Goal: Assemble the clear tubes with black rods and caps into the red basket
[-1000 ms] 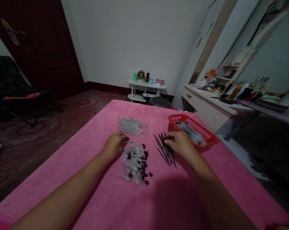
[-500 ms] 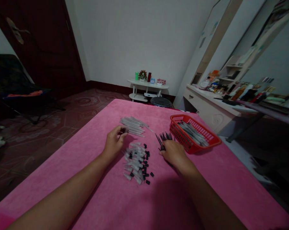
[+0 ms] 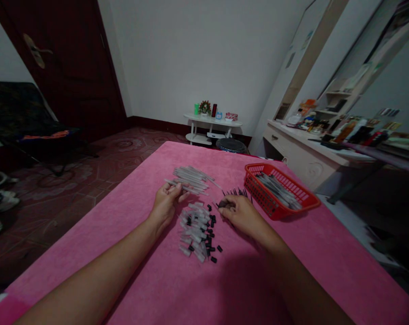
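My left hand (image 3: 167, 199) is closed on a thin, pale, see-through tube (image 3: 173, 183), like a pen barrel, at the near edge of a pile of similar tubes (image 3: 192, 174). My right hand (image 3: 240, 212) pinches a small, thin dark piece (image 3: 217, 205), its kind too small to make out. Just beyond its fingers lie several slim black pointed pieces (image 3: 242, 193), partly hidden by the hand. Between my forearms sits a heap of clear plastic caps (image 3: 194, 230), with short black plugs (image 3: 210, 241) along its right side.
A red plastic basket (image 3: 282, 215) holding several finished-looking slim sticks (image 3: 279, 189) stands right of my right hand. Pink cloth (image 3: 139, 280) covers the table. Beyond are a round stool (image 3: 231, 145), a white shelf stand (image 3: 213, 120) and a dresser (image 3: 292, 144) with bottles.
My left hand has lifted a tube from the pile. My right hand has drawn back slightly from the black pieces, with a small dark piece between its fingers. The view has shifted a little.
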Demonstrator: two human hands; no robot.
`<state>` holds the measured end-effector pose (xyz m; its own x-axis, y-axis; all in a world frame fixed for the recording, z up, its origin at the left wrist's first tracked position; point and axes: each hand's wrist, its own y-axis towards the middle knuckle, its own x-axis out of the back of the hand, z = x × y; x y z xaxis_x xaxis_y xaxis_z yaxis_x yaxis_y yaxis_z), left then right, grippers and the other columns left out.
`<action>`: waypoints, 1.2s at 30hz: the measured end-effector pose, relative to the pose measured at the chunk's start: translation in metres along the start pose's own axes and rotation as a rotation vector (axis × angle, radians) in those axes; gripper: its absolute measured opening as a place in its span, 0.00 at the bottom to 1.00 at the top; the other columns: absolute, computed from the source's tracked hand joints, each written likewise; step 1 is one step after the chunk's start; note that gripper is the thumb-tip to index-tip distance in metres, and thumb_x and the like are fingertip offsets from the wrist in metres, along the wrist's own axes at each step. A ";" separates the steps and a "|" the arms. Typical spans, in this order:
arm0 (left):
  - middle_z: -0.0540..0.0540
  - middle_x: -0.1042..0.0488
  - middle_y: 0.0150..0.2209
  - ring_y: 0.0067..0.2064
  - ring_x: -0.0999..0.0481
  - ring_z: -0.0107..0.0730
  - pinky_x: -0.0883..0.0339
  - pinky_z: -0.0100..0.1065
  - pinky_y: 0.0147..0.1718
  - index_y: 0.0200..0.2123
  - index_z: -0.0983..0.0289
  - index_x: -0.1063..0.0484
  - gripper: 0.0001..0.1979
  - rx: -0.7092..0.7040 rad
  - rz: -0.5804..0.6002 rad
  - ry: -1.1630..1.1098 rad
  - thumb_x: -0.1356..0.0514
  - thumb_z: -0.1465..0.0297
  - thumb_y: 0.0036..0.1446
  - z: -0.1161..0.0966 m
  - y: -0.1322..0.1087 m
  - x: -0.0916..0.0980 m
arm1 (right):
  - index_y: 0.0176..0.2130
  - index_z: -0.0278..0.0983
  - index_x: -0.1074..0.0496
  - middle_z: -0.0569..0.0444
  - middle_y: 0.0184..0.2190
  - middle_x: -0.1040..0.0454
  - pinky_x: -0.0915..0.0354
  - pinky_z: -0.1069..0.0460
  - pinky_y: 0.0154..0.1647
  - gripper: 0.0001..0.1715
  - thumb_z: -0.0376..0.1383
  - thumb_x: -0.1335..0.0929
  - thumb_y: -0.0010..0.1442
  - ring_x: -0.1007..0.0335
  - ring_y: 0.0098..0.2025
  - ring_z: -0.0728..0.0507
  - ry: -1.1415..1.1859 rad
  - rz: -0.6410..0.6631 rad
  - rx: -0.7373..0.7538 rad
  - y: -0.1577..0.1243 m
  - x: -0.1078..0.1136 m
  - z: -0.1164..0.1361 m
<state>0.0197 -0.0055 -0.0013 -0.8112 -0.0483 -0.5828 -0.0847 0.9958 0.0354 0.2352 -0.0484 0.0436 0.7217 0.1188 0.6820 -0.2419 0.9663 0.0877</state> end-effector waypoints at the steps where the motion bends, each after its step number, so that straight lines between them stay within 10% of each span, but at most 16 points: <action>1: 0.55 0.22 0.34 0.32 0.22 0.26 0.26 0.26 0.34 0.34 0.68 0.31 0.13 0.009 -0.006 -0.009 0.32 0.70 0.47 0.000 0.000 0.000 | 0.28 0.34 0.29 0.55 0.22 0.27 0.40 0.56 0.24 0.06 0.30 0.36 0.50 0.32 0.24 0.49 0.061 0.009 0.008 0.000 -0.001 0.002; 15: 0.54 0.23 0.34 0.33 0.22 0.24 0.25 0.23 0.36 0.33 0.69 0.29 0.01 0.165 0.007 -0.127 0.39 0.76 0.55 0.001 -0.001 -0.002 | 0.31 0.36 0.33 0.54 0.28 0.25 0.29 0.51 0.35 0.09 0.37 0.29 0.51 0.24 0.31 0.46 0.667 -0.443 0.143 -0.003 -0.006 0.035; 36: 0.54 0.23 0.32 0.33 0.21 0.24 0.24 0.23 0.36 0.29 0.69 0.26 0.08 0.283 0.006 -0.230 0.44 0.79 0.59 -0.003 -0.014 -0.016 | 0.34 0.38 0.27 0.52 0.36 0.23 0.31 0.51 0.42 0.04 0.35 0.31 0.56 0.26 0.39 0.45 0.429 -0.442 0.272 -0.011 -0.014 0.032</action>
<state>0.0319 -0.0188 0.0098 -0.6571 -0.0553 -0.7518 0.1092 0.9798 -0.1674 0.2065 -0.0683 0.0563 0.9706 -0.1399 0.1956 0.0210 0.8597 0.5104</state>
